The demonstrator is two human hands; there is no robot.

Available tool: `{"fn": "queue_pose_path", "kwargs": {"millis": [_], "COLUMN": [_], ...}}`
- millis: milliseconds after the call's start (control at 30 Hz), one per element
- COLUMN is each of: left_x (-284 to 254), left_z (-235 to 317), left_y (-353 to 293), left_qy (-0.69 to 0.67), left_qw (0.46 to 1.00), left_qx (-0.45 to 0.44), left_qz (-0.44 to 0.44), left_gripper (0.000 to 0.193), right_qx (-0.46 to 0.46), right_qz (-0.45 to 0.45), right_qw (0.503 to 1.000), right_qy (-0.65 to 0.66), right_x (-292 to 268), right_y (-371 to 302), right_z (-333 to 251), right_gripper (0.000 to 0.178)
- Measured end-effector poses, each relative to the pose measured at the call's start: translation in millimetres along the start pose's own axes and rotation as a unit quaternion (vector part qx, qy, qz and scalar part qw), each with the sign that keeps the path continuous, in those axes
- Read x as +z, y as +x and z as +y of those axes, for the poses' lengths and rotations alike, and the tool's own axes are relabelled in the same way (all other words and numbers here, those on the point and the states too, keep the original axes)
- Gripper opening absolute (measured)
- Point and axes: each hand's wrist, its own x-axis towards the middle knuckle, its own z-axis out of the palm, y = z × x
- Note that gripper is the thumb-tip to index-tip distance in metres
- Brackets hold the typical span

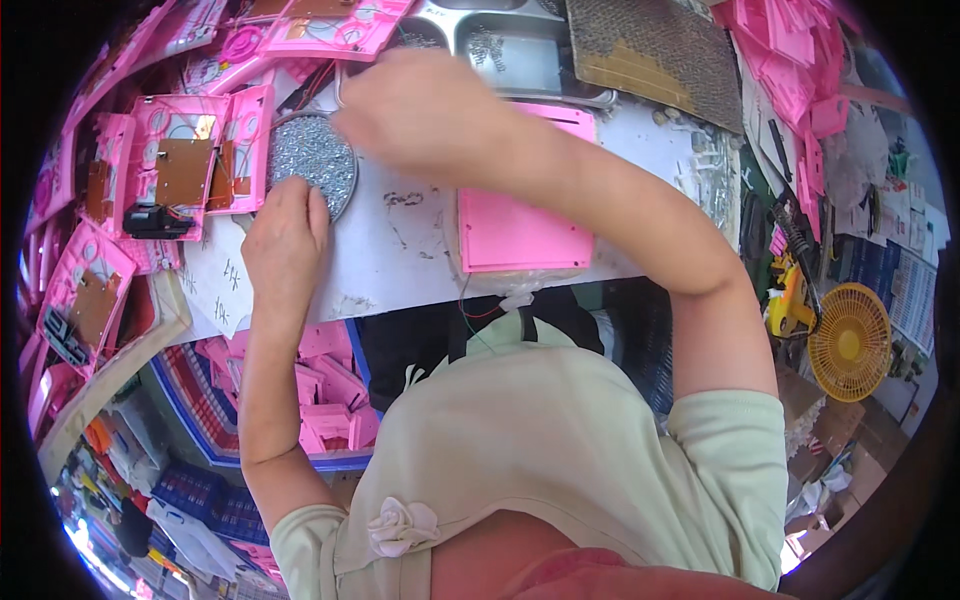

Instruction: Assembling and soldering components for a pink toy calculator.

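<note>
At the near left edge of a round dish of small silvery metal pieces, likely screws [318,150], is my left hand [285,240]. Its fingers are pressed together, and whatever they hold is hidden. My right hand [420,112] is blurred by motion, reaching across to the dish's right side, just below a metal tray; its fingers look curled, but their tips cannot be made out. Under my right forearm lies a flat pink plastic panel [525,232], partly covered by the arm, with thin wires hanging from its near edge.
Pink casings with brown boards [185,170] crowd the left. A metal compartment tray [520,65] with small parts stands at the back, beside ridged cardboard [655,60]. Pink parts pile up at the far right [790,50]. Below the table sits a blue-rimmed crate [215,440] of pink pieces.
</note>
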Motion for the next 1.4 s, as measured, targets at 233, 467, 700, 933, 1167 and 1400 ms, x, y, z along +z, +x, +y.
{"fn": "queue_pose_path", "kwargs": {"millis": [233, 467, 700, 933, 1167, 1400], "left_x": [-2.0, 4.6, 2.4, -2.5, -3.1, 1.8], "left_z": [6.8, 56.8, 92.0, 113.9, 111.0, 101.6], "left_y": [6.3, 35.7, 42.0, 24.8, 16.0, 61.6], "left_qy": [-0.305, -0.461, -0.66, -0.754, -0.729, -0.312], "left_qw": [0.949, 0.873, 0.716, 0.583, 0.59, 0.941], "left_qx": [-0.073, -0.055, -0.108, -0.207, -0.234, 0.022], "left_qz": [-0.043, -0.15, -0.199, -0.224, -0.258, -0.125], "left_gripper": [0.014, 0.012, 0.017, 0.02, 0.02, 0.021], "right_qx": [0.275, 0.331, 0.225, 0.26, 0.194, 0.285], "right_qz": [0.108, 0.07, 0.122, 0.148, 0.187, 0.205], "right_qw": [0.943, 0.908, 0.944, 0.863, 0.896, 0.888], "right_qy": [0.155, 0.249, 0.209, 0.408, 0.354, 0.296], "right_x": [-36.8, -25.4, -51.9, -30.8, -23.3, -45.8], "right_y": [-148.7, -159.3, -141.1, -118.5, -131.0, -166.9], "right_z": [78.8, 85.2, 67.5, -14.9, -25.2, 4.2], "right_gripper": [0.02, 0.017, 0.014, 0.019, 0.01, 0.01]}}
